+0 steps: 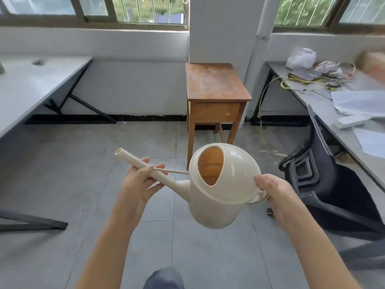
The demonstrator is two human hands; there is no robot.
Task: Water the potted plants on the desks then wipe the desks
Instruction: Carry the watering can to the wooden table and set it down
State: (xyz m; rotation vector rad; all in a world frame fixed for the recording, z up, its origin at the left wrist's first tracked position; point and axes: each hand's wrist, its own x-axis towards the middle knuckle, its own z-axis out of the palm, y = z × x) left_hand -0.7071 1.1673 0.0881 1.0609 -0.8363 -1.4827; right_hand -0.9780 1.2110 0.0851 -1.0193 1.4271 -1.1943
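Note:
A cream plastic watering can [227,197] hangs in the air above the tiled floor, its long spout pointing up and left. My right hand [275,195] grips the can's handle at its right side. My left hand [139,182] holds the spout from below, fingers curled round it. The filling hole on top faces me and shows an orange inside. A grey desk [27,88] stands at the left and another grey desk [312,94] at the right. No potted plant shows clearly; a small greenish thing [38,62] lies far back on the left desk.
A small brown wooden table [214,82] stands against the white pillar straight ahead. A dark office chair [325,184] sits at the right desk, which carries papers [358,103], a plastic bag [301,57] and tangled cables [325,76]. Barred windows run along the back wall.

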